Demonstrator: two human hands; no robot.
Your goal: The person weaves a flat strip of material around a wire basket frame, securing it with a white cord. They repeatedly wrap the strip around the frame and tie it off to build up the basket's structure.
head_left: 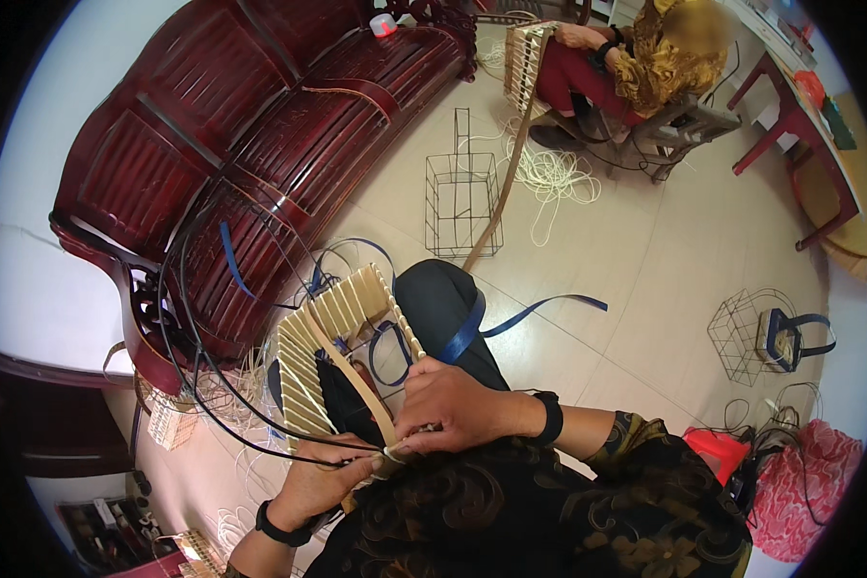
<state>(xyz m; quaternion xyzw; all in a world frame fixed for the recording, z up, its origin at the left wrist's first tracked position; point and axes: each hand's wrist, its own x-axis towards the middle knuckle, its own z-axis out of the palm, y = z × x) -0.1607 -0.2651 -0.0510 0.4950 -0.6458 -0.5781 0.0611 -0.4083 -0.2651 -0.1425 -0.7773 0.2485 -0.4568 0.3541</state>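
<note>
A half-wrapped basket point(301, 380) lies tilted across my lap, its frame covered with tan strip and pale cord in slanting wraps. My left hand point(326, 474) is closed on the basket's near rim, thumb against the edge. Right beside it, my right hand point(453, 403) pinches the same rim; its fingertips are partly hidden. A tan flat strip point(356, 385) crosses the basket's opening to my fingers. Black cords point(250, 438) loop from the left to my left hand; whether it grips them I cannot tell. A blue strap point(464, 332) lies over my knee.
A dark red wooden bench point(289, 164) stands at the left. Ahead are a wire basket frame point(462, 207) and a heap of pale cord point(554, 173). A co-worker point(636, 67) sits beyond, holding another basket point(523, 63). Wire frames point(737, 337) and red bags point(804, 491) are at the right.
</note>
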